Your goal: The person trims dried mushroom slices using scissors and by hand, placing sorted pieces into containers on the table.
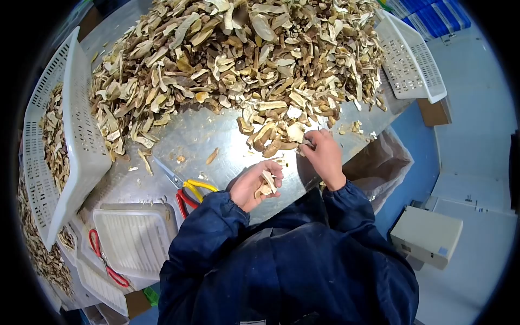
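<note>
Slices (271, 105), way too many to count, were heaped across the metal surface (203, 127), cream inside with brown, curled edges. Two hands, apart: left hand (257, 187) curled loosely round a few, right hand (324, 157) at the pile's near edge, couldn't tell if it was pinching one. Two perforated white baskets (81, 130) flanked the heap. Bare metal lay left of the hands, with yellow-and-red-handled scissors (187, 187) near the sleeve (208, 222).

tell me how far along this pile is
Looks far from finished. Possibly done: slices in the basket at left. In hand: pale pieces in the left hand; the right hand is at the heap. Left: that large heap, covering much of the table.
</note>
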A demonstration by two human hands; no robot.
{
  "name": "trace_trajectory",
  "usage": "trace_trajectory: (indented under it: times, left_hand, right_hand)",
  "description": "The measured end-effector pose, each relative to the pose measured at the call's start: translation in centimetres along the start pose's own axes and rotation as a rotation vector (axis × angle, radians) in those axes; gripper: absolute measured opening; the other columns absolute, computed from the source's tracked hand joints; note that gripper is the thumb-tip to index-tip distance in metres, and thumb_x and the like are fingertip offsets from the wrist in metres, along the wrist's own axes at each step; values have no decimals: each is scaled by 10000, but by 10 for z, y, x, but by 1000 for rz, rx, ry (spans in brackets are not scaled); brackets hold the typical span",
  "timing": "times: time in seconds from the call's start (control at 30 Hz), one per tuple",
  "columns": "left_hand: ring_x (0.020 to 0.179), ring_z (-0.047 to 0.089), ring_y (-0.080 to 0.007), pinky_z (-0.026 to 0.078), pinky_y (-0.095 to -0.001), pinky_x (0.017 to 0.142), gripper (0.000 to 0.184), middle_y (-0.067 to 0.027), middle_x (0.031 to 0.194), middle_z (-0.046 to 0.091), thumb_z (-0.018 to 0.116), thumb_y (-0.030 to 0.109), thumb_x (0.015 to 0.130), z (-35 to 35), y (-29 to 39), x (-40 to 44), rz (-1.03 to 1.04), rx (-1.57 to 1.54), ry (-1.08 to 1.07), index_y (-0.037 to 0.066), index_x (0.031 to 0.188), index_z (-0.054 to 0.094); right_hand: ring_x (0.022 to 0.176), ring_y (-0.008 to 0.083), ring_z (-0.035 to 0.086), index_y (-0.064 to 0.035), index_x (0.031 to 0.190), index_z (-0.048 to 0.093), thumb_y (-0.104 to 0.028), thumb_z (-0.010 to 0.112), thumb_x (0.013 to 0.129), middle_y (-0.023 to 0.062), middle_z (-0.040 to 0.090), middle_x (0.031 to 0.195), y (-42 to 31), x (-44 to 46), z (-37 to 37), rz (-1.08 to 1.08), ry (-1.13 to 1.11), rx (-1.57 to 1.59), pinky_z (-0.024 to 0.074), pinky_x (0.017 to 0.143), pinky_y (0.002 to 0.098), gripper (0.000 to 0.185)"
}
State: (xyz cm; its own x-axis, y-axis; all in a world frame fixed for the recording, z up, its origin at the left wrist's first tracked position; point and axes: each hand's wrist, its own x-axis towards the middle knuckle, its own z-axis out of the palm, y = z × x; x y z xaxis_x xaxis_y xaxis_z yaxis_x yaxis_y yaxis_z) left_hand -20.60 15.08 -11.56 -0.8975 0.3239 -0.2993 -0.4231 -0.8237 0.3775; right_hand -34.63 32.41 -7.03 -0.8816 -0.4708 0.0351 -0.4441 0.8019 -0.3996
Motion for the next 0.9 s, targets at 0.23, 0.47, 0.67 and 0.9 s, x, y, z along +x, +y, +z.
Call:
trace_trajectory:
  times: [0.23, 0.47, 0.67, 0.9]
  left_hand:
    - [869, 519, -97, 478, -256, 744, 455, -10, 996, 510, 438, 402, 966, -6, 0, 2, 30, -40, -89, 58, 1263, 422]
    - [1092, 501, -161, 440, -317, 929, 582, -71, 1230, 499, 583, 239, 899, 11, 1, 1, 200, -171, -70, 63, 1393, 330]
    - [1032, 539, -205, 456, -347, 905, 521, -99, 1145, 533, 578, 180, 888, -4, -8, 4, 318, -178, 52, 80, 1350, 361]
    - [862, 572, -202, 498, -373, 797, 463, -93, 1027, 547, 514, 112, 883, -6, 0, -3, 295, -398, 69, 91, 1327, 386]
  right_hand:
    - [605, 153, 547, -21, 839, 625, -182, 640, 823, 52, 602, 746, 17, 2, 3, 145, -114, 576, 428, 564, 283, 162]
    - [551, 51, 529, -25, 919, 587, -162, 506, 950, 26, 624, 729, -22, -24, -26, 394, -584, 1138, 371, 457, 175, 162]
    - [528, 22, 470, -26, 969, 621, -166, 537, 940, -30, 583, 703, -47, -50, 3, 365, -673, 1210, 355, 467, 168, 166]
    - [714, 290, 586, -104, 930, 635, -85, 637, 796, 101, 552, 816, -26, -22, 7, -48, 10, 264, 481, 635, 338, 135]
